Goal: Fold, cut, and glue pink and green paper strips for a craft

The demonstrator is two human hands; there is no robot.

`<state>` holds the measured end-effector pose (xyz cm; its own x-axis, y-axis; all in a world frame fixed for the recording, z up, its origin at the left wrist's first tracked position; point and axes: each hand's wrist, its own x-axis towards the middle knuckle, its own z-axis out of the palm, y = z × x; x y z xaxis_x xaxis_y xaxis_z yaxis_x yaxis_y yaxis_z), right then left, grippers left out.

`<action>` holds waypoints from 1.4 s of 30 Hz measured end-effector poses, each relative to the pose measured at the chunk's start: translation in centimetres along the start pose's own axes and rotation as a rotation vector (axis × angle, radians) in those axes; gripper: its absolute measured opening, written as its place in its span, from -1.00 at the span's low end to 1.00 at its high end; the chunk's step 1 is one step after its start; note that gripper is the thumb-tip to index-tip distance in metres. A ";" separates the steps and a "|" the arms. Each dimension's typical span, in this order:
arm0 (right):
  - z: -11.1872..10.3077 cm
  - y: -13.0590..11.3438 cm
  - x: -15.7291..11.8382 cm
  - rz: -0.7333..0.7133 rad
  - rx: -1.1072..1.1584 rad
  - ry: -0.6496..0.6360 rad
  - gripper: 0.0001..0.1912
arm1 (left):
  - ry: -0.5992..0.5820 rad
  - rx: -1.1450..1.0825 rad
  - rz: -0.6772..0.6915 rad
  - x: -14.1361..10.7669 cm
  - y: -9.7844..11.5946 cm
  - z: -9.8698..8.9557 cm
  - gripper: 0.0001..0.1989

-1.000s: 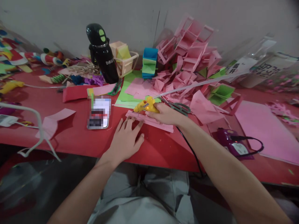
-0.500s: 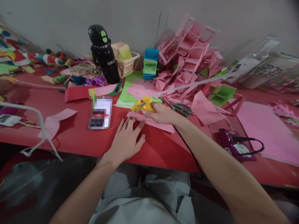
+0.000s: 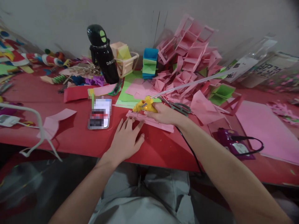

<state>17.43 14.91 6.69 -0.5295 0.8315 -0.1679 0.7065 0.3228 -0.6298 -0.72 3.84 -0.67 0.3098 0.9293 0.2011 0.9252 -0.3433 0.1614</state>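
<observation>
My right hand (image 3: 163,113) is wrapped round a yellow glue gun (image 3: 145,105), with a clear glue stick (image 3: 182,88) rising from its back. The gun's nozzle is over the left part of a folded pink paper strip (image 3: 161,124) lying on the red table. My left hand (image 3: 127,141) rests palm down, fingers spread, its fingertips on the strip's near edge at the left end. A black cord (image 3: 190,149) runs from under my right wrist over the table edge.
A phone (image 3: 100,113) lies left of my hands. Behind stand a black bottle (image 3: 104,56) and a pile of pink paper frames (image 3: 191,49). Scissors (image 3: 179,108) lie beyond my right hand. A purple power box (image 3: 235,144) is at right, a white stand (image 3: 40,121) at left.
The glue gun in my right hand has shifted slightly right along the strip. My left hand has stayed in place. At the far left edge, another person's hand has gone out of view.
</observation>
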 end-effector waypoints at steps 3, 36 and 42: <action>-0.3 0.0 -0.4 0.021 -0.005 0.001 -0.78 | -0.005 0.007 0.002 0.0 0.0 -0.1 -0.46; -0.8 1.0 -1.7 0.074 -0.163 -0.024 -0.67 | 0.006 -0.017 -0.010 0.1 0.1 -0.2 -0.48; -1.0 1.9 -1.7 0.034 -0.200 -0.033 -0.66 | -0.010 -0.024 -0.013 0.1 0.1 -0.3 -0.49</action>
<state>20.17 14.52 6.53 -0.5166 0.8293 -0.2132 0.8017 0.3810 -0.4606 -0.70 3.88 -0.37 0.3002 0.9349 0.1891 0.9237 -0.3344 0.1870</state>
